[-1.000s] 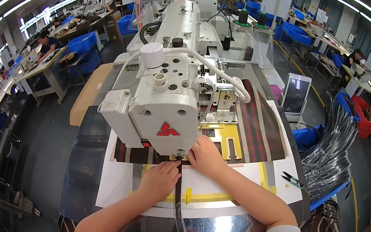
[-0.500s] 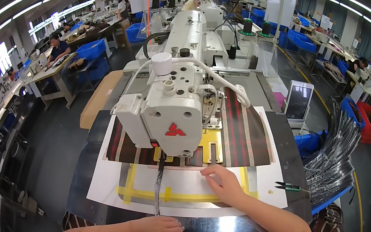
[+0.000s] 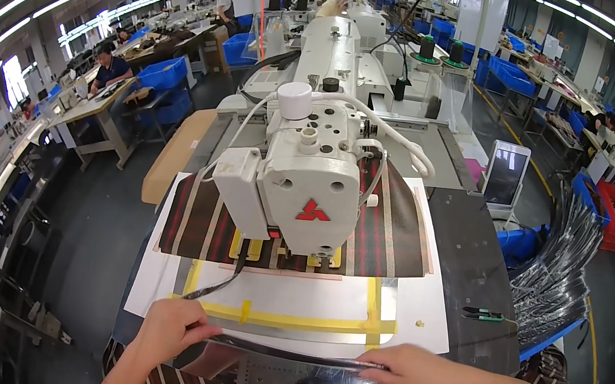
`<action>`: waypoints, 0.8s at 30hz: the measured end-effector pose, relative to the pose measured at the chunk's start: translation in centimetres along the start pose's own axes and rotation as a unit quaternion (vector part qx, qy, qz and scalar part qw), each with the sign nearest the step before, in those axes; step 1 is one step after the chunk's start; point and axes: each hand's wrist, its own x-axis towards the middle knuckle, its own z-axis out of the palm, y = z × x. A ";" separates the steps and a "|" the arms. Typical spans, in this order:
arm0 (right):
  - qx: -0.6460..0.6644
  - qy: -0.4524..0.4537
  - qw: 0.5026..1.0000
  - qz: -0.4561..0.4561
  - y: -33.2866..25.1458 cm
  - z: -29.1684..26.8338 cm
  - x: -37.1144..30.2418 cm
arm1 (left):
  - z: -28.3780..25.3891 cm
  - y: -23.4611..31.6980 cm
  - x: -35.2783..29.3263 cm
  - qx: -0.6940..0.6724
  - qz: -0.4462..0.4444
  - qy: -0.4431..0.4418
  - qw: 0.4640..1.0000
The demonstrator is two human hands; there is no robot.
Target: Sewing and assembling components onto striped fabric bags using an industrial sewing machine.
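Between my hands, a thin dark strap (image 3: 295,353) is stretched across the front of the table. My left hand (image 3: 171,333) is closed on its left part, and the thumb and fingers of my right hand (image 3: 404,367) pinch its right end. Another dark length goes from under the sewing machine head (image 3: 306,200) down to my left hand; whether it is the same strap is hidden there. A brown panel with red and pale stripes (image 3: 389,239) lies flat under the head, beneath yellow clamp plates (image 3: 324,259). Below the panel is a white sheet (image 3: 427,328) with yellow tape (image 3: 300,324).
Small green-handled thread snips (image 3: 485,315) lie on the dark tabletop at right. Beyond them hang many plastic-wrapped dark straps (image 3: 556,277) by a blue bin (image 3: 520,244). A screen on a stand (image 3: 505,176) is at back right. Other people work at far benches.
My right hand has come down from beside the panel to pinch the strap. My left hand has moved left and up. Panel and sheet have shifted left under the machine head; the view has turned slightly.
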 end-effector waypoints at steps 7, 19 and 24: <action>-0.150 -0.147 0.975 0.069 1.6 -2.9 2.4 | 3.5 3.7 1.9 -0.120 0.096 -0.285 0.946; 0.002 -0.254 0.967 0.021 3.5 -0.8 3.4 | 14.6 3.5 10.9 0.086 0.225 -0.023 0.970; 0.118 -0.340 0.933 0.031 4.2 0.3 5.9 | 13.7 4.9 11.6 0.107 0.208 -0.053 0.971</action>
